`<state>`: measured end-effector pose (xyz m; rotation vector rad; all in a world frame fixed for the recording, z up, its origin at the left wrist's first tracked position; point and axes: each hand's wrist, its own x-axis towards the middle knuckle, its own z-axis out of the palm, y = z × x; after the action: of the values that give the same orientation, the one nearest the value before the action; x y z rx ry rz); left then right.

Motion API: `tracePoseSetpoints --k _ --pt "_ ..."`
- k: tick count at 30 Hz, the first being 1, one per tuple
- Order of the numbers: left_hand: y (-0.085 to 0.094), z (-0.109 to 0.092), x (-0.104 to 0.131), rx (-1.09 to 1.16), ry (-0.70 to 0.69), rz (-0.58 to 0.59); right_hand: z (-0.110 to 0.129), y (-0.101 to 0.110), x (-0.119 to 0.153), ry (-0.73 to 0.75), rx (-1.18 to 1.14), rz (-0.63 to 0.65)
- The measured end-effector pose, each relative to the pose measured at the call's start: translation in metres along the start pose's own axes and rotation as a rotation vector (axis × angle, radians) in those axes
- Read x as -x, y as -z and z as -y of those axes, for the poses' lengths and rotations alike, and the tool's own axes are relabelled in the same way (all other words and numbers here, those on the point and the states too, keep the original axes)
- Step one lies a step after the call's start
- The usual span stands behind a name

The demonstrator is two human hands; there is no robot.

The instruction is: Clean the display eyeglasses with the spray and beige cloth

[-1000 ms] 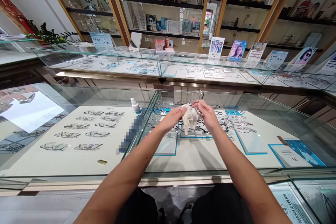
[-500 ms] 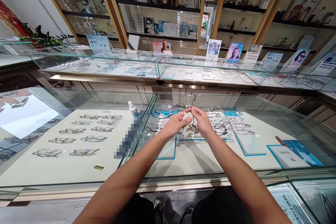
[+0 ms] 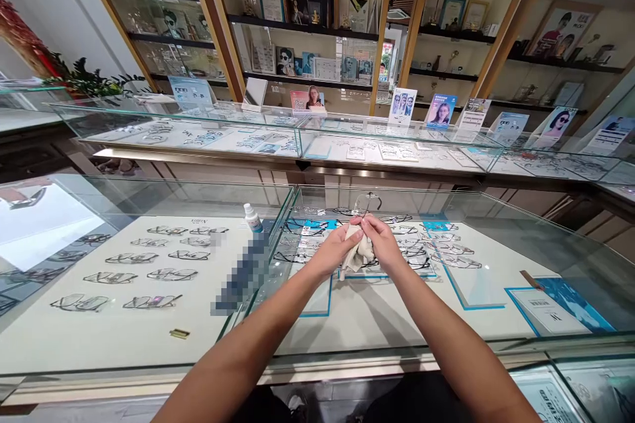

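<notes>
Both hands meet above the glass showcase, fingers pinched close together. My left hand (image 3: pixel 332 250) is closed on a beige cloth (image 3: pixel 352 259), which hangs crumpled below the fingers. My right hand (image 3: pixel 385 244) grips a pair of eyeglasses (image 3: pixel 368 198) and also touches the cloth. A thin dark rim of the glasses sticks up beyond the fingertips; the rest is hidden by the hands and cloth. Beneath the hands, several eyeglasses (image 3: pixel 417 258) lie in rows on white and blue display boards.
On the left showcase stand a white spray bottle (image 3: pixel 253 217) and several eyeglasses (image 3: pixel 156 302) in rows. A small gold-coloured piece (image 3: pixel 179 333) lies near the front. At right is a blue-and-white card (image 3: pixel 546 314). Another long glass showcase (image 3: pixel 297 139) runs behind.
The eyeglasses have turned in the fingers, their rim now tilted differently. More of the cloth hangs down, to the lower left. The view has tipped slightly upward.
</notes>
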<state>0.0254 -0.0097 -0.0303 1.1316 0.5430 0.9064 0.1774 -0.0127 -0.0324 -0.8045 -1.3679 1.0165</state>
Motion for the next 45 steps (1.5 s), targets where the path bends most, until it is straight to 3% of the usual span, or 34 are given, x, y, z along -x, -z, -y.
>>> tracePoseSetpoints --k 26,33,45 --pt "0.012 0.009 -0.006 -0.038 -0.002 0.017 -0.002 0.004 -0.002 0.05 0.107 -0.012" --pt "0.014 0.01 -0.006 -0.075 -0.009 0.029 -0.004 0.005 -0.002 -0.008 0.049 -0.038" --pt "0.015 0.003 -0.003 -0.04 0.009 0.158 0.005 0.006 0.001 -0.184 -0.154 -0.026"
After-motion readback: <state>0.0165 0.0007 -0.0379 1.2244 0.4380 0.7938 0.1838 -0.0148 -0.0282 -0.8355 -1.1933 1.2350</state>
